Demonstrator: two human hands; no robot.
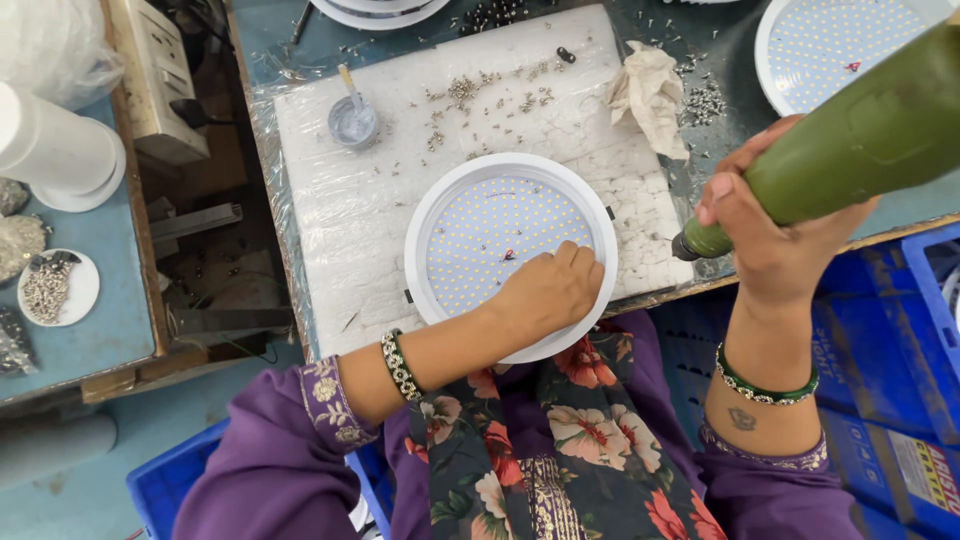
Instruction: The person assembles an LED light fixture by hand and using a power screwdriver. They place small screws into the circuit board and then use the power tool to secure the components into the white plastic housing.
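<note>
Resting left hand (545,292) with curled fingers on round white lamp panel (500,235), grip pressing its dotted face near red-blue wires (509,255) at centre; whether it pinches anything, cannot tell. Right hand (770,235) closed around green power screwdriver (850,150), tip off panel, right of it. Judged: fastening unfinished, loose screws (480,95) scattered on white pad (330,200). Panel overhangs surface front edge; crumpled rag (650,95), glue cup (352,120) well apart, room either side.

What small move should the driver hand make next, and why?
Probably bring the green driver left and down over the round panel. The right hand holds it off to the side, tip beyond the rim, while the left hand rests fingertips on the panel, seemingly at one spot.
</note>
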